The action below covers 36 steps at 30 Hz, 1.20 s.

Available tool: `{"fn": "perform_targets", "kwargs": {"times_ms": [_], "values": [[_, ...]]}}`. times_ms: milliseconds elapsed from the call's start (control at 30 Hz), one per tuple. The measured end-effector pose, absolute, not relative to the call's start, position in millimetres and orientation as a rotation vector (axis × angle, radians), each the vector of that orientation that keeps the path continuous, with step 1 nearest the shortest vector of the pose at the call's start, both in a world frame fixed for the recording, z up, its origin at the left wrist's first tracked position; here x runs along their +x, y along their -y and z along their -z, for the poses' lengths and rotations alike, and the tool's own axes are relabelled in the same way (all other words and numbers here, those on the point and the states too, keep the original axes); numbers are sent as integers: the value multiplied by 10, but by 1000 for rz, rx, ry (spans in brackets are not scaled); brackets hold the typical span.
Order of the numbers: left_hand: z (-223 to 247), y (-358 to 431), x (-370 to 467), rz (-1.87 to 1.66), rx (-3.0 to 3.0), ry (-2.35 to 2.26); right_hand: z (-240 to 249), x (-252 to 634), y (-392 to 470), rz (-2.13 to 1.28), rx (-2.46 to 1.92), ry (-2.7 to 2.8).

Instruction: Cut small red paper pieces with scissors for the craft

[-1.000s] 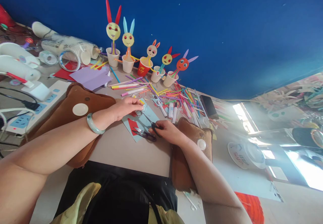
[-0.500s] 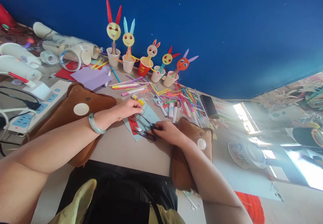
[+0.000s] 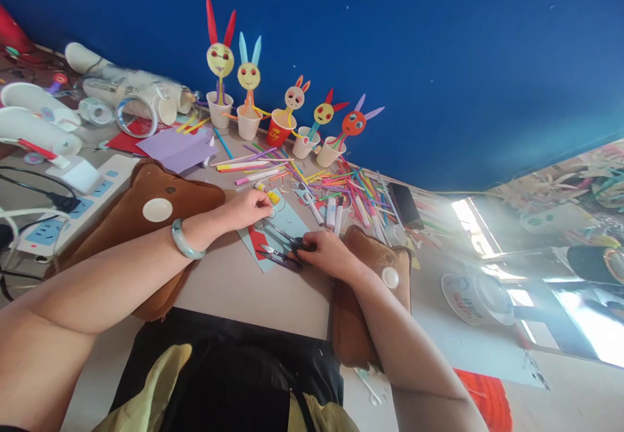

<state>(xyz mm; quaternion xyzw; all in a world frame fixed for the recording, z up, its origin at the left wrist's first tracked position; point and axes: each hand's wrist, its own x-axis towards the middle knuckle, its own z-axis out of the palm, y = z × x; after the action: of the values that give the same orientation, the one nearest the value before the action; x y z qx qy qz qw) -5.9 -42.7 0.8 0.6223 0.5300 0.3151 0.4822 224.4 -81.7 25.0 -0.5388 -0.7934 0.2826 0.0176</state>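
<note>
My left hand point(image 3: 247, 207), with a pale green bangle point(image 3: 182, 240) on its wrist, pinches a small pale piece that is too small to make out. My right hand point(image 3: 329, 254) is closed around the black handles of scissors point(image 3: 281, 232). Their blades point left, close to my left fingertips. Beneath the blades lies light blue paper point(image 3: 291, 214) with a red paper piece point(image 3: 259, 242) on it. Thread snips point(image 3: 279, 260) with dark handles rest on the paper's near edge, just below the scissors. A yellow glue stick point(image 3: 268, 191) lies beyond my left hand.
Brown cushions point(image 3: 141, 250) point(image 3: 363, 315) flank the work spot under my forearms. Rabbit-faced puppets in paper cups point(image 3: 248, 123) line the blue wall. Loose coloured sticks point(image 3: 348, 191) and markers point(image 3: 331, 212) spread before them. A power strip point(image 3: 46, 230) with cables is left, a phone point(image 3: 405, 204) right.
My left fingertips have shifted slightly left and toward me. The scissors' blades have also moved a little left, and my right hand has stayed nearly in place.
</note>
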Motion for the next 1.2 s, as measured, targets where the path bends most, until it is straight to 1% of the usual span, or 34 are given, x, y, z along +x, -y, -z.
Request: {"fn": "perform_targets", "kwargs": {"times_ms": [167, 267, 333, 500, 567, 667, 733, 933, 1200], "values": [[-26, 397, -89, -835, 1678, -1362, -269, 2272, 802, -837, -1625, 2502], [-26, 394, -96, -833, 1689, -1393, -263, 2294, 791, -881, -1591, 2492], [-25, 392, -98, -849, 1670, -1408, -263, 2306, 787, -969, -1566, 2461], [-46, 377, -96, -894, 1478, -1422, -313, 2314, 789, -1333, -1418, 2300], [-52, 358, -101, -928, 1392, -1424, -338, 2310, 788, -1398, -1380, 2202], [-29, 321, -126, -971, 1394, -1442, -353, 2303, 784, -1372, -1356, 2027], [-4, 311, -147, -957, 1517, -1442, -350, 2297, 781, -1325, -1354, 1931], [-1, 406, -140, -647, 2048, -1428, -312, 2271, 781, -1199, -1410, 1857], [11, 506, -117, -458, 2509, -1386, -297, 2225, 802, -1085, -1434, 1913]]}}
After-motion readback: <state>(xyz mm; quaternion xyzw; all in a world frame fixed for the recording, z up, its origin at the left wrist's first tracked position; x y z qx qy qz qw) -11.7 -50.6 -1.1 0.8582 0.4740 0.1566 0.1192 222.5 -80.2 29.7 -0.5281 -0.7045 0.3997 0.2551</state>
